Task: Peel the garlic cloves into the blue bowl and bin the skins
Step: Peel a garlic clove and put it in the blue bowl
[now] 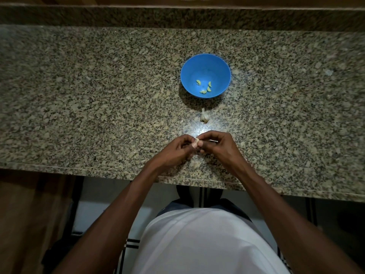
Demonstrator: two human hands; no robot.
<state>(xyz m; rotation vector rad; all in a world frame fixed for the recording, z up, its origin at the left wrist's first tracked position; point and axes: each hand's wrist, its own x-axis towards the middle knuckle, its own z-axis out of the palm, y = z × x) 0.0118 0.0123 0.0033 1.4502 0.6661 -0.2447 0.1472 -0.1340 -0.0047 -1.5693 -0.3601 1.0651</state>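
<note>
A blue bowl (205, 64) stands on the granite counter and holds several peeled, pale yellow cloves (204, 88). Just in front of it lies the rest of the garlic bulb (203, 116), still in its skin. Near the counter's front edge my left hand (173, 150) and my right hand (215, 144) meet, fingertips together. Both pinch one small garlic clove (196, 142), which shows only as a pale bit between the thumbs; most of it is hidden by the fingers.
The speckled granite counter (98, 107) runs wide to both sides, with a raised granite ledge (177, 16) along the back. Below the front edge are a tiled floor and my white shirt. No bin is in view.
</note>
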